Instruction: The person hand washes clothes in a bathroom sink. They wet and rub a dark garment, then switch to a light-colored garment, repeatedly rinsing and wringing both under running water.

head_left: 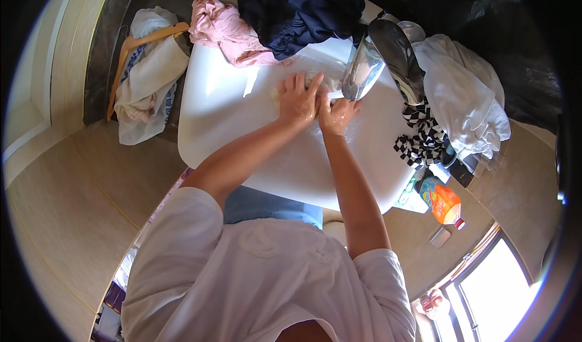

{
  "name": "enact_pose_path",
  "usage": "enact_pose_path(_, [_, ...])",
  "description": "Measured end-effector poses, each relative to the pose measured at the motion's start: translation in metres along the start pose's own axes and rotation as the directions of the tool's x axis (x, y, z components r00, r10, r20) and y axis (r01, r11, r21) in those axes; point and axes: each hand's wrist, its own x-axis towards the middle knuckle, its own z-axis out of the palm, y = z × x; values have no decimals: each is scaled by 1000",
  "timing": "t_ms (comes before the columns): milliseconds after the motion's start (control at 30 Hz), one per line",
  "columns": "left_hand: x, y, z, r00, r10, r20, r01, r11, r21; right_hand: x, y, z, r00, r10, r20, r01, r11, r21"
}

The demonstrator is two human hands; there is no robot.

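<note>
In the white sink (pixel 236 127), below the tap, my two wet hands are close together over a pale wet cloth (pixel 314 79). My left hand (pixel 297 101) presses on the cloth with its fingers bent over it. Touching it on the right, my right hand (pixel 337 114) is curled around part of the same cloth, partly under the tap's end. Much of the cloth is hidden by my hands. The shiny metal tap (pixel 365 69) reaches in from the back right.
A pink cloth (pixel 224 30) and a dark navy garment (pixel 300 11) lie over the sink's back edge. White fabric (pixel 464 87), a black-and-white checked cloth (pixel 422 137) and an orange bottle (pixel 444 201) are on the right. A wooden hanger (pixel 148 39) with pale cloth stands at left.
</note>
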Motion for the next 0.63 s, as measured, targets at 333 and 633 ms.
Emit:
enact_pose_path(333, [-1,19,-58,988,-141,-59,99,884,-458,0,-45,-77,976,179,126,-219,820,528])
enact_pose_path(633, [-25,49,-83,980,-180,-82,113,848,-517,-26,-41,-90,889,239,390,-454,565,689])
